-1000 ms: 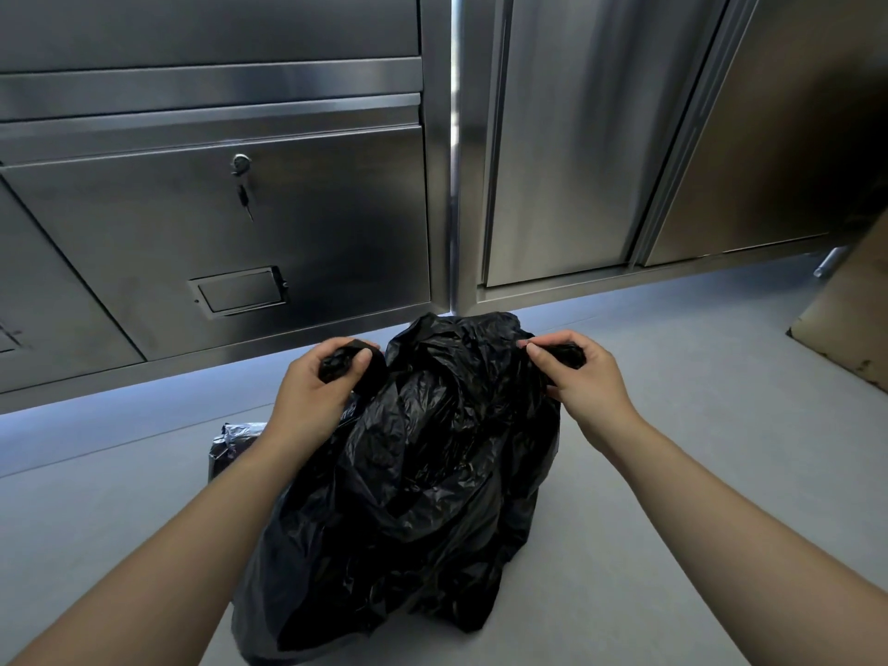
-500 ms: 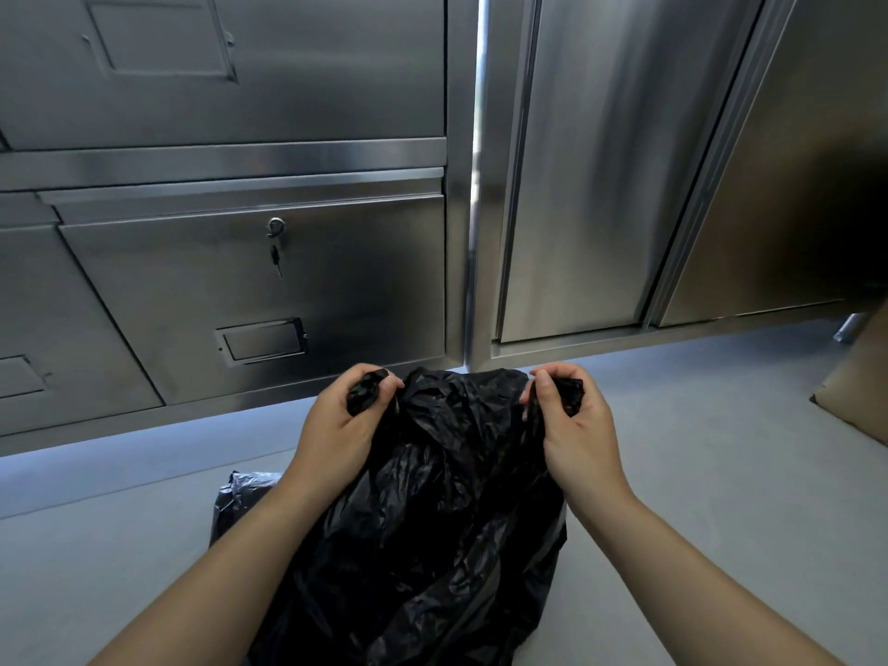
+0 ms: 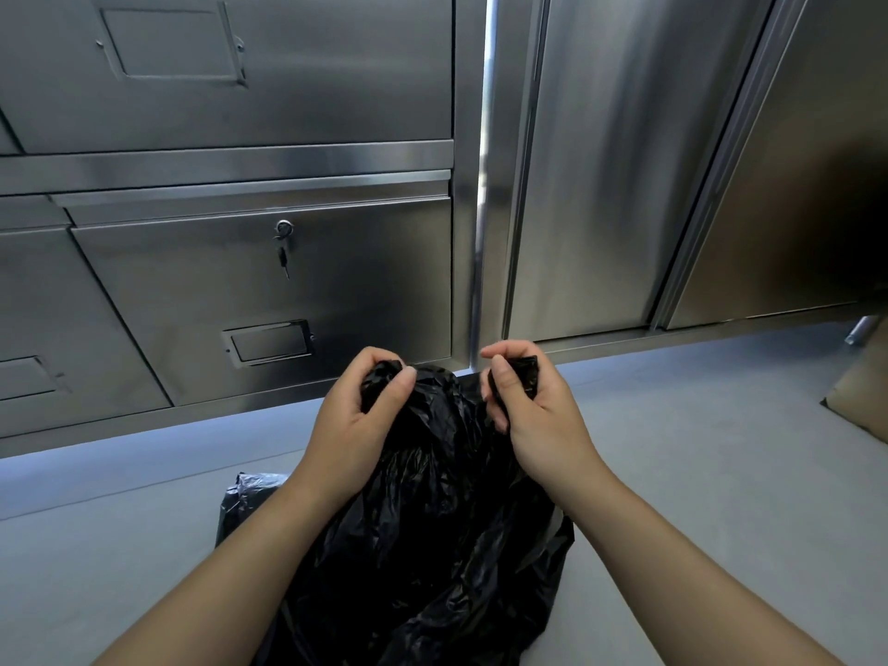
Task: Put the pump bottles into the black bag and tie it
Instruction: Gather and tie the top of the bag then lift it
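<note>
A crumpled black bag (image 3: 432, 535) stands on the grey floor in front of me, bulging and full. My left hand (image 3: 355, 420) pinches one bunched corner of its top edge. My right hand (image 3: 533, 411) grips the other bunched corner. The two fists are close together above the bag's mouth, which is drawn nearly shut between them. No pump bottles show; whatever is in the bag is hidden by the plastic.
Stainless steel cabinets (image 3: 230, 281) with a lock and label holders stand just beyond the bag, and tall steel doors (image 3: 600, 185) rise to the right. A brown cardboard piece (image 3: 860, 401) lies on the grey floor (image 3: 696, 425) at the far right.
Both hands have pulled the bag's top corners up and towards each other, narrowing the opening. The view has tilted upward along the cabinets.
</note>
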The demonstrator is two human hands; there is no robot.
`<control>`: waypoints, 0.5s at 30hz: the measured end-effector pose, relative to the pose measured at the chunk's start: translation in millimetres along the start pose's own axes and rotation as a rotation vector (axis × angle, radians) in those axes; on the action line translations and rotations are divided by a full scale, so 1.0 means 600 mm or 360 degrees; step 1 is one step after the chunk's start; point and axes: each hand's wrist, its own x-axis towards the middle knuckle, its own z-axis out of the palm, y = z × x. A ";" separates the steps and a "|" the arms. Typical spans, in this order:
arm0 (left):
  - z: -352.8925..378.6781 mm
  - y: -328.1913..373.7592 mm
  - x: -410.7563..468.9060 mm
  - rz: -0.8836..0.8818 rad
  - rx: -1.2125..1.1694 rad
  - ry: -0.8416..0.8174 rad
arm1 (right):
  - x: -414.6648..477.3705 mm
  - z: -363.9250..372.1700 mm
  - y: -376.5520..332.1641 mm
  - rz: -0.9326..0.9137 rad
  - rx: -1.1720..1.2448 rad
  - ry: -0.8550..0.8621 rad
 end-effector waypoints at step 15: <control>-0.104 0.100 0.068 -0.0349 -0.0001 0.0074 | 0.040 -0.030 -0.135 0.0141 -0.0322 0.0175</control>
